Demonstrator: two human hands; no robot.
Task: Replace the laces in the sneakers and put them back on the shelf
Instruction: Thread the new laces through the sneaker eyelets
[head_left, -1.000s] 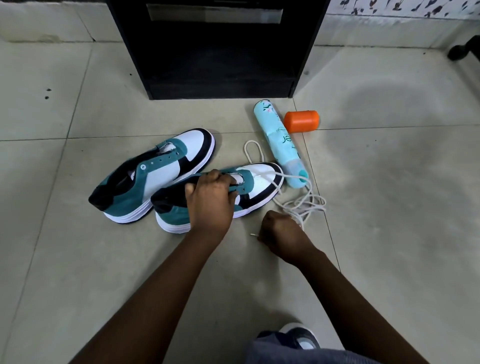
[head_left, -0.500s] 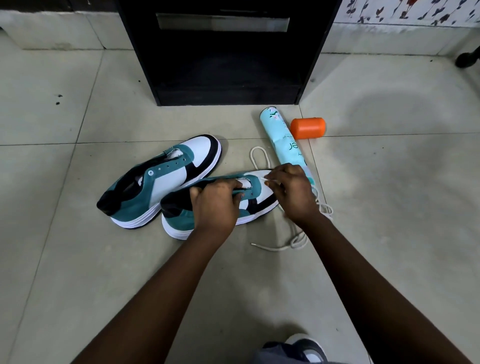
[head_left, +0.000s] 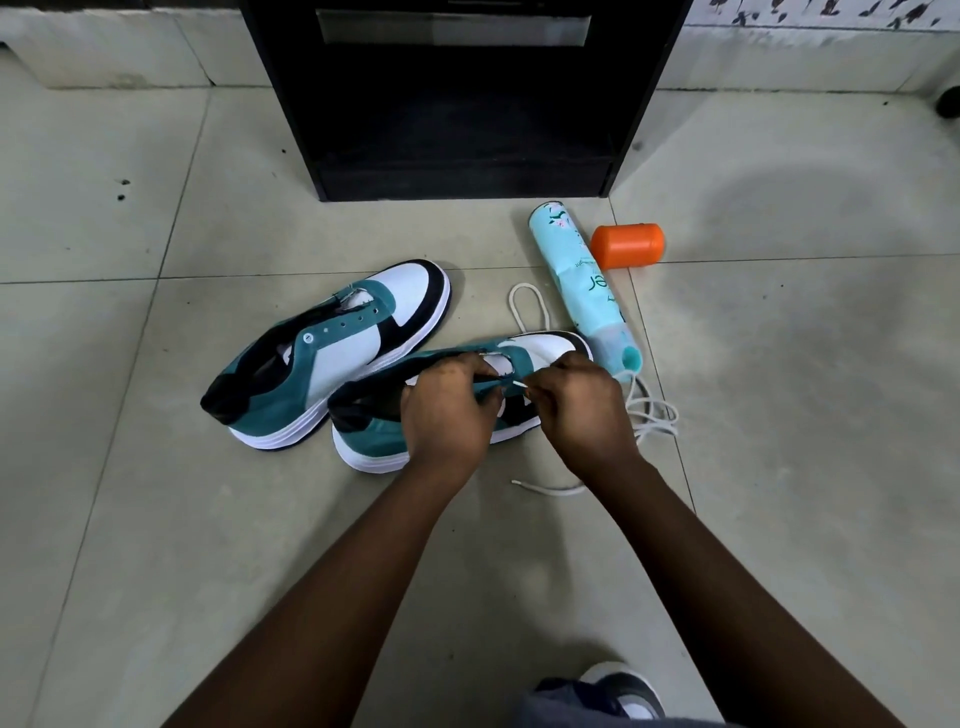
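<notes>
— What is recorded at the near sneaker (head_left: 374, 431)?

— It is lying on the tiled floor (head_left: 779, 467), toe pointed away toward the right. Teal suede-like panels, a white smooth toe box, black trim and a thick ribbed white sole are noted. Its eyelet flap is gripped by the left hand (head_left: 447, 410), fingers curled over the upper.

— And the right hand (head_left: 587, 410)?

— Its fingers are closed in a pinch on the stiff tip of the white lace (head_left: 652, 415), which is held right at the eyelet row. Whether the tip is already through a hole cannot be told.

— How is the rest of that lace laid out?

— A round woven cord is seen: one loop on the floor beyond the toe, a loose tangle to the right of the hand, and a free end trailing on the tile near the wrist.

— The second sneaker (head_left: 332, 353)?

— It is set just beside the first, on its left, of the same materials. Bare round eyelets are visible along its teal flap.

— Other items?

— A pale turquoise cylindrical can (head_left: 582, 280) is lying on its side near the toe, with a glossy orange cap (head_left: 627, 246) beside it. A black boxy shelf (head_left: 462, 98) stands against the wall beyond.
</notes>
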